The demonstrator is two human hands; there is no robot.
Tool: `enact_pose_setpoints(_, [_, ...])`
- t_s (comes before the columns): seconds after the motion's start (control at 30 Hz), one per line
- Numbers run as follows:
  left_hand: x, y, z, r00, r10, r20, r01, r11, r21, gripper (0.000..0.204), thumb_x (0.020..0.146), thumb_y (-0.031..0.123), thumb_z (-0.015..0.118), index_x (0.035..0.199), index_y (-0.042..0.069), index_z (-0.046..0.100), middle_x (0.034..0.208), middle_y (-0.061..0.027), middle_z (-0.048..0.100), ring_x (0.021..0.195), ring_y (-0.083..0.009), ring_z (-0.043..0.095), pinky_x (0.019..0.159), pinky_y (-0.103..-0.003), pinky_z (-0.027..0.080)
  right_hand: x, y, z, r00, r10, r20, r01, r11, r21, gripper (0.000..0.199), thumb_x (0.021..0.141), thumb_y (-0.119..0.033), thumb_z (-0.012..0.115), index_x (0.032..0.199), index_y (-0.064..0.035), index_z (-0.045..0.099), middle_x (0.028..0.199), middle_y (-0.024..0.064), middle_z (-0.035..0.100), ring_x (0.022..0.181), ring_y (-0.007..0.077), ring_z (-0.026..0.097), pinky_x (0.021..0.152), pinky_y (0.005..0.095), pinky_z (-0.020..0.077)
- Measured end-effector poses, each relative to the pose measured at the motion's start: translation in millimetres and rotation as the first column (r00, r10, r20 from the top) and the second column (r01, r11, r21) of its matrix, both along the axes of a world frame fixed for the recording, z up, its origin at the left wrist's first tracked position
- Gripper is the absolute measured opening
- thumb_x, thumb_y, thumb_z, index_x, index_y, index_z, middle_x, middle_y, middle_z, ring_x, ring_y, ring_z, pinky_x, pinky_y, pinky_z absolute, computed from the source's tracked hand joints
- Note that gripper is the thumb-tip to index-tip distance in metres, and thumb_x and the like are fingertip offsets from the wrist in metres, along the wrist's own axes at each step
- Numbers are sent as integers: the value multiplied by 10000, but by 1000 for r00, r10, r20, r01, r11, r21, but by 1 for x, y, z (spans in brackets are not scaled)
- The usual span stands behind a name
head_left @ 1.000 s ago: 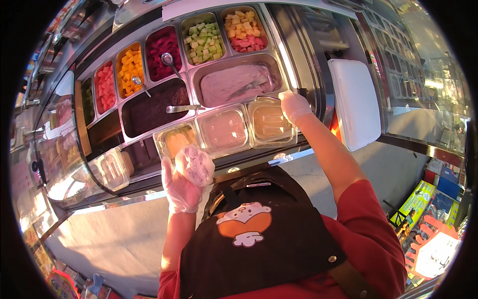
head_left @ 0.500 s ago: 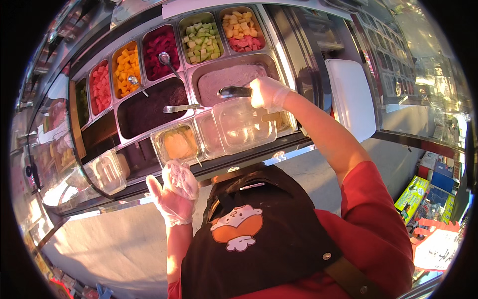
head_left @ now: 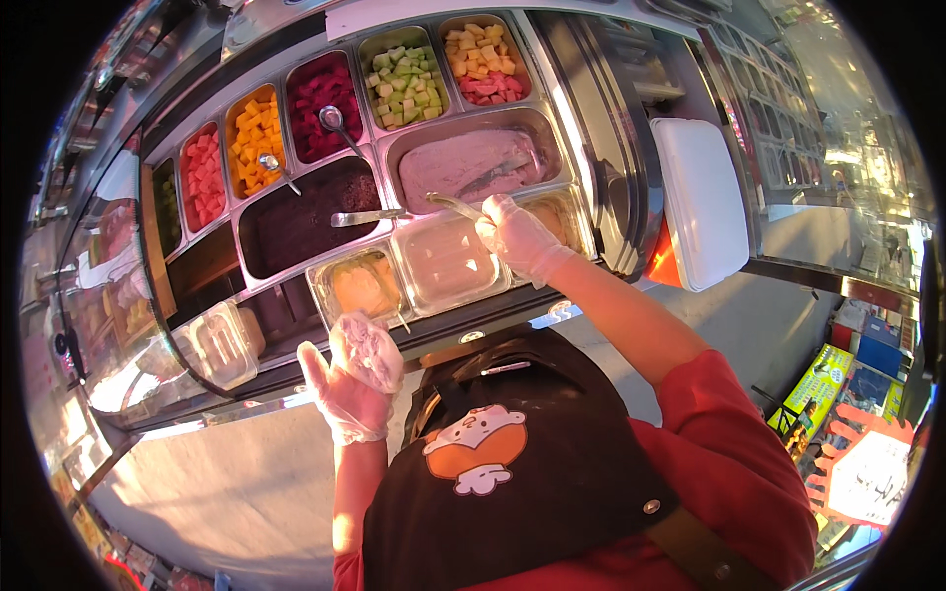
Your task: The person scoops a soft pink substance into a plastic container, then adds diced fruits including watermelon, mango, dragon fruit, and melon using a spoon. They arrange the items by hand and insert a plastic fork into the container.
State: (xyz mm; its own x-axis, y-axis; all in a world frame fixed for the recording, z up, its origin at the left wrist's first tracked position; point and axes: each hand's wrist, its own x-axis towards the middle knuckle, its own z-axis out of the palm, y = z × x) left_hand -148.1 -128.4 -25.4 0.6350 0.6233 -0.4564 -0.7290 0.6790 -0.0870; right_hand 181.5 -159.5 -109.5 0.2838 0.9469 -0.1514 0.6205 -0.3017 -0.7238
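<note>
The gloved right hand (head_left: 517, 236) gripped a metal scoop (head_left: 451, 205) at the near edge of the pink ice-cream tub (head_left: 473, 163). The gloved left hand (head_left: 347, 386) cradled a pale pink cup (head_left: 368, 349) below the counter's front rim.

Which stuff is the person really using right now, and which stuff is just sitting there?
In use:
right hand
metal spoon
pink ice cream tub
left hand
filled cup

Just sitting there:
fruit trays
dark ice cream tub
white lidded box
</note>
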Motion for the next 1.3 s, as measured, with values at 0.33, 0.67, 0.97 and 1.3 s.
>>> enact_pose_setpoints(0.33, [26, 4, 3, 997, -74, -34, 75, 997, 5, 619, 961, 537, 665, 1341, 48, 660, 1424, -133, 642, 1317, -313, 583, 1124, -477, 470, -77, -23, -45, 929, -364, 72, 363, 931, 26, 186, 927, -186, 705, 875, -43, 598, 661, 200, 613, 662, 417, 631, 601, 481, 483])
enact_pose_setpoints(0.67, [36, 1, 4, 991, -45, -125, 36, 997, -70, 685, 953, 580, 652, 1403, 65, 617, 1452, -127, 615, 1301, -316, 577, 1076, -552, 462, 65, -53, 25, 919, -59, 390, 200, 922, -330, 229, 972, -267, 612, 930, -75, 729, 942, 181, 736, 851, 415, 701, 743, 517, 540])
enact_pose_setpoints(0.97, [57, -9, 7, 994, -90, -65, 84, 992, -98, 743, 951, 580, 652, 1430, 21, 553, 1426, -178, 588, 1312, -348, 551, 1120, -512, 439, 65, -30, -32, 773, 313, 551, -34, 888, -458, 170, 820, -101, 616, 770, -25, 760, 834, 221, 726, 839, 367, 744, 736, 429, 587])
enact_pose_setpoints(1.3, [57, -11, 1, 984, -110, -142, 105, 994, -44, 767, 953, 617, 626, 1442, 33, 535, 1439, -192, 571, 1321, -365, 544, 1157, -614, 380, 70, -8, -19, 703, 520, 486, -203, 801, -564, 158, 822, -104, 660, 863, -39, 798, 878, 174, 767, 884, 333, 764, 754, 413, 601])
